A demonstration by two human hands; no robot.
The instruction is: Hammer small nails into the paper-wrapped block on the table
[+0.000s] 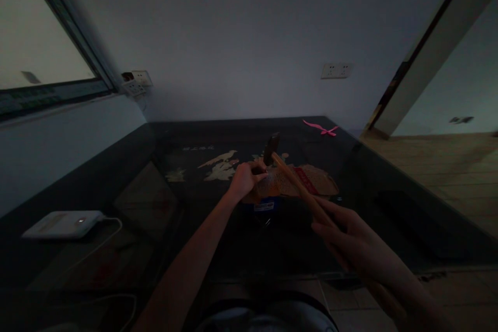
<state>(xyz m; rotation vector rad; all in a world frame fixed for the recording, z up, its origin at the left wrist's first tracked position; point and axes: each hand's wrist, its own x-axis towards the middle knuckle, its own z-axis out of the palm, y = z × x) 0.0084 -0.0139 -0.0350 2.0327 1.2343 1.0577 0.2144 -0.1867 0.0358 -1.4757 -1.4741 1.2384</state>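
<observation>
Closing around a wooden handle, the right grip (344,225) has its fingers wrapped on a hammer (295,181), to the near right of the brown cardboard (321,179), the landmark for everything else here. From that grip the hammer's long axis runs forward and leftward on a slant, passing over the cardboard, with its head above the far left part of it; the handle's butt end trails back towards the person, beneath the right forearm. Of the two hands, the left is much the nearer to the head: the left grip (246,179) is at the cardboard's left end, thumb and forefinger brought close together just beside the head, though whether they pinch something small cannot be told in this dim light. The hammer looks plain, a dark, blunt, metallic-looking head on a long, slim, tan shaft. The cardboard is rough-edged, with a red band across it, and lies low over the worktop (295,251), which is dark and glossy. A blue item (265,204) with a pale label shows at the cardboard's near left edge, a pink ribbon (329,131) lies beyond its right end, and a white device (64,224) with a cable sits well off to its left
</observation>
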